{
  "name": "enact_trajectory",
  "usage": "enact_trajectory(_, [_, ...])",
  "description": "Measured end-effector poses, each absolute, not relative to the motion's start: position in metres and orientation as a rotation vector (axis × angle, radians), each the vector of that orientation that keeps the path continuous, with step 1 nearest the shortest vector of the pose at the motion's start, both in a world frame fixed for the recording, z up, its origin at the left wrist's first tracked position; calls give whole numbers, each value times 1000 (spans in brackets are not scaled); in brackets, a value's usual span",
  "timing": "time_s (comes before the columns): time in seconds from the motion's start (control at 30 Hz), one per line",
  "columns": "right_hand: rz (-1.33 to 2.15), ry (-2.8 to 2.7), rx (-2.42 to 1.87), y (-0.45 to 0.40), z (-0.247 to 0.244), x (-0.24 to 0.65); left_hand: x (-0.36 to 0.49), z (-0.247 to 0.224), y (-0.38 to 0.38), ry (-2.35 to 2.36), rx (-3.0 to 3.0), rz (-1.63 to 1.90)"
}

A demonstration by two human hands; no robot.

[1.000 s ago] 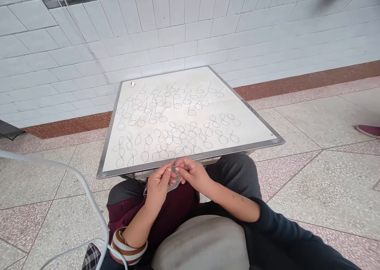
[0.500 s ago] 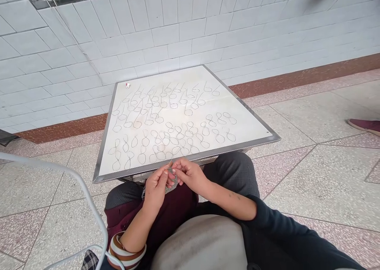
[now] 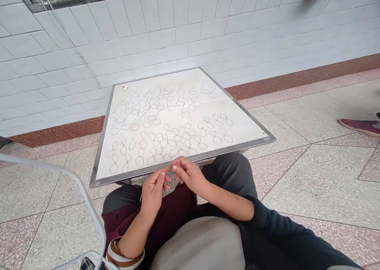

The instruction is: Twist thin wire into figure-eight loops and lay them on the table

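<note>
Over my lap, just off the front edge of the table, a thin wire loop (image 3: pixel 172 180) hangs between my two hands. My left hand (image 3: pixel 154 187) pinches the wire between thumb and forefinger. On the other side, my right hand (image 3: pixel 187 174) has thumb and fingers closed on the wire's free end. On the white tabletop (image 3: pixel 234 104) lie several wire pieces bent into figure-eight shapes (image 3: pixel 218 137) in the near rows. Farther back are several single loops with a straight tail (image 3: pixel 186 114).
A small red-and-white object (image 3: pixel 125 88) sits at the table's far left corner. Behind the table stands a white tiled wall (image 3: pixel 166 40). A pale metal tube frame (image 3: pixel 86 195) curves at my left. Another person's shoe (image 3: pixel 360 125) is on the floor at right.
My hands have drawn slightly apart, and the loop between them shows more openly. The whole view has shifted a little. The wires on the table lie as before.
</note>
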State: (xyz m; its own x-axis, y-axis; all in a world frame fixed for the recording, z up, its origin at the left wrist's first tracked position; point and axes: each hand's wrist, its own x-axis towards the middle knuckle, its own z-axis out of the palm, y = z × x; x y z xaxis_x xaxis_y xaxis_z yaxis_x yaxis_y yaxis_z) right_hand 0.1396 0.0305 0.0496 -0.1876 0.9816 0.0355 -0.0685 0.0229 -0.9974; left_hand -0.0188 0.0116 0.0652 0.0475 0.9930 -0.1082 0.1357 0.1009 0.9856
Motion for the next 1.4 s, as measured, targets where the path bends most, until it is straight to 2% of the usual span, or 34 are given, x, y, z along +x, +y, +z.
enact_trajectory(0.23, [1521,-978,-921,35,49,143,-15,58,13,1208,1180,960])
enact_trajectory(0.63, [1528,-1004,-850,25,41,139,-9,47,18,1149,670,1198])
enact_trajectory(0.97, [1472,-973,-929,30,32,140,-11,41,13,1238,869,1293])
enact_trajectory(1.1, [1502,-973,-907,32,30,143,-12,46,13,1250,937,1213])
enact_trajectory(1.23, [1396,-1055,-959,34,28,147,-12,53,11,1268,1087,1082])
enact_trajectory(1.4, [1010,-1593,-1054,33,35,158,-12,57,7,1242,1234,1037])
